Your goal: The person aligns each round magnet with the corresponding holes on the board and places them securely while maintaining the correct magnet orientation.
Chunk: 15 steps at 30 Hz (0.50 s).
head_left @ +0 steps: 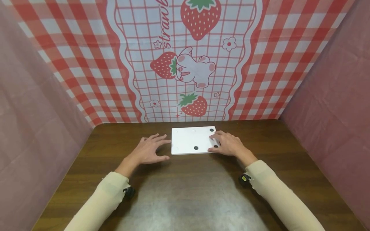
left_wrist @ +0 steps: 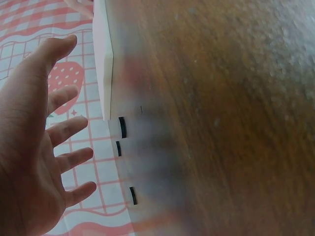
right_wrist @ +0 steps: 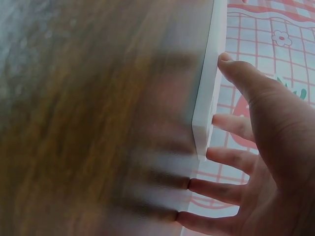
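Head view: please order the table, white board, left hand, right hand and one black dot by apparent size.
1. Table
2. White board
3. Left hand and right hand: too alike to rank
4. Black dot

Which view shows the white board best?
The head view: the white board shows from above, dark spots included, the right hand covering part of one end. Both wrist views show mainly its edge, cut by the frame.
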### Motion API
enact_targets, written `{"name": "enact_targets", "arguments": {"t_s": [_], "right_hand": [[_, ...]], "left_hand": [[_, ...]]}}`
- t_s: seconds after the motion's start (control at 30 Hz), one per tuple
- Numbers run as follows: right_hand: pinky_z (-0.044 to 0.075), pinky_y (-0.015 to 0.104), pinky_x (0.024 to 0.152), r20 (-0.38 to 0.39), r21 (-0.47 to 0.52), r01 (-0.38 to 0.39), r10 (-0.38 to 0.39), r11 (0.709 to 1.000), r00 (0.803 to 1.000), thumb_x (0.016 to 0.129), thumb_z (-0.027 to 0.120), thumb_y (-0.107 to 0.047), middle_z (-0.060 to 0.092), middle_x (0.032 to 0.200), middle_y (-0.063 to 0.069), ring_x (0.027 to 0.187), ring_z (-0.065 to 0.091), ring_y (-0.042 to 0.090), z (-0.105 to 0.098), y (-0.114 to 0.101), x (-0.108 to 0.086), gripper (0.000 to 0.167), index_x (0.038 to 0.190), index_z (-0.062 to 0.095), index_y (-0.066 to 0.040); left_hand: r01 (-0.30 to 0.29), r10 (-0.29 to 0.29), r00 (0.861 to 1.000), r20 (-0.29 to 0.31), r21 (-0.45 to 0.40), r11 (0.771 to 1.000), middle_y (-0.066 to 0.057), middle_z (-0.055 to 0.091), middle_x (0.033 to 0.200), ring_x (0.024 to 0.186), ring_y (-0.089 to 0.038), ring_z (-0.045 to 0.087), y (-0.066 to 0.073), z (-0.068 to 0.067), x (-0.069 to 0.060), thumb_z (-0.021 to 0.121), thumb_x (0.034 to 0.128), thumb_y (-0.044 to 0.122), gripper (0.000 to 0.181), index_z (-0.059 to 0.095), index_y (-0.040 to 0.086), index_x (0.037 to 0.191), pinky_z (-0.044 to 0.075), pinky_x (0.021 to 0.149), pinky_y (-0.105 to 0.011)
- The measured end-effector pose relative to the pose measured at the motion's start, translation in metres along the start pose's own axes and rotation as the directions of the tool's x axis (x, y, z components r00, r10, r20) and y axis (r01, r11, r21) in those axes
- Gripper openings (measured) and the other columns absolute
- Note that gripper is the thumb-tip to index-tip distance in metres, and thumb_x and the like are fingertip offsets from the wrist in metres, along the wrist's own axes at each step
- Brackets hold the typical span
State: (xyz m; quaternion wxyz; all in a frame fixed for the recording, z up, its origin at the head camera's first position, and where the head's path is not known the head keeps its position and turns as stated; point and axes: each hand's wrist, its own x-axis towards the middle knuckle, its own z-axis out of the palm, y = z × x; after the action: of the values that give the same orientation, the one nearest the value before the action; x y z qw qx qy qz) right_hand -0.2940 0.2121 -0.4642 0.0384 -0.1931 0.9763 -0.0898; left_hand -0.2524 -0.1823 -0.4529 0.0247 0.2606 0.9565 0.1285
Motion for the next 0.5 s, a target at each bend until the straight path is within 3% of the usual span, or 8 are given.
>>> {"name": "enact_targets", "arguments": {"t_s": [0.5], "right_hand": [[0.06,0.05,0.083,-0.013,0.0,0.014,-0.014,1.0,1.0,0.098,0.08,-0.063,0.061,0.165,0.019,0.116,0.067,0.033,-0.001,0.0,0.001,0.073,0.155,0.067,-0.02]], "left_hand": [[0.027,-0.026,0.999,-0.031,0.01,1.0,-0.011,0.046,0.181,0.169,-0.047,0.04,-0.007,-0.012,0.0,0.077,0.0971,0.064,0.082,0.057,0.026,0.167,0.038,0.124,-0.082]]}}
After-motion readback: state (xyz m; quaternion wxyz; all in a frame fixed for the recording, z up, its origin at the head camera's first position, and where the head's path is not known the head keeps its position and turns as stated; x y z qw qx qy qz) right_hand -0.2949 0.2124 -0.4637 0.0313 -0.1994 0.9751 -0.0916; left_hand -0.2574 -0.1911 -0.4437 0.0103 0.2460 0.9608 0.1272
